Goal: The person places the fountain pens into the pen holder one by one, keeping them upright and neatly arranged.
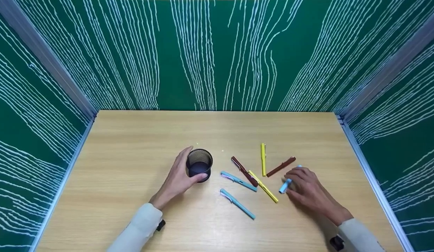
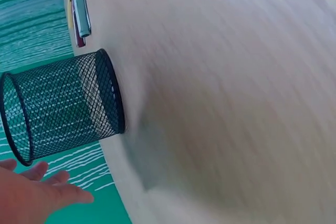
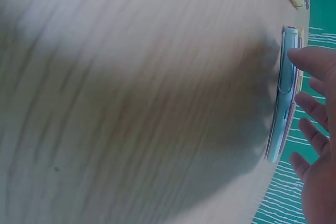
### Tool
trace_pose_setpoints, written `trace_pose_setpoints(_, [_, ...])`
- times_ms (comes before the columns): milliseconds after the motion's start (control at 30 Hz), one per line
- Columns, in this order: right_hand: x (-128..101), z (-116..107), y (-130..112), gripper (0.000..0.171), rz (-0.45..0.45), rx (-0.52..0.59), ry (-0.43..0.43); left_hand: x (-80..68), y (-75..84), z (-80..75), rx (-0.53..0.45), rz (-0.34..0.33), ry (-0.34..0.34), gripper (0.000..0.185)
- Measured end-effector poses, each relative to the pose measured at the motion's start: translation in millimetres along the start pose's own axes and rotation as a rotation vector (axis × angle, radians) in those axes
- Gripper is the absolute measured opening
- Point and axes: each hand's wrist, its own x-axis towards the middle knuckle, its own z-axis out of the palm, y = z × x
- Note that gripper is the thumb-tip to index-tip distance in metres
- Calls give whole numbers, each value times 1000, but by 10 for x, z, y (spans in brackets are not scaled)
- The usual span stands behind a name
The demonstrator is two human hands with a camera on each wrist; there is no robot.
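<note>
My left hand point(image 1: 180, 173) curves around the left side of a black mesh pen cup point(image 1: 199, 164), thumb in front and fingers behind. In the left wrist view its fingers point(image 2: 37, 174) are spread beside the rim of the upright cup. Over to the right, my right hand point(image 1: 309, 189) is low over a light blue pen point(image 1: 285, 186), hiding its middle. The right wrist view shows this pen point(image 3: 283, 98) lying on the table, with a fingertip point(image 3: 296, 55) overlapping its clip end and the fingers apart.
Between the hands lie two light blue pens point(image 1: 238, 204), two yellow pens point(image 1: 263, 159) and two dark red pens point(image 1: 281, 166), some crossing. The wooden table point(image 1: 150, 133) is bordered by green panels point(image 1: 224, 52) with white wavy lines.
</note>
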Motion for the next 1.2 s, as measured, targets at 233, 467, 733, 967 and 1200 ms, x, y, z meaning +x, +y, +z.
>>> trace_pose_setpoints(233, [-15,22,27,50,-8,1,11,22,-32,33,-77,-11,-21,104])
trace_pose_setpoints(467, [-13,63,50,46,-64,1,66,39,-58,52,-140,-17,-10,102])
trace_pose_setpoints(733, [-6,109,82,44,-143,13,132,39,-98,91,-201,10,24,96])
trace_pose_setpoints(967, [-8,120,75,39,-106,28,133,39,-126,112,-249,-20,15,95])
trace_pose_setpoints(1200, [-22,132,49,32,-57,39,116,38,-128,118,-294,-25,15,93])
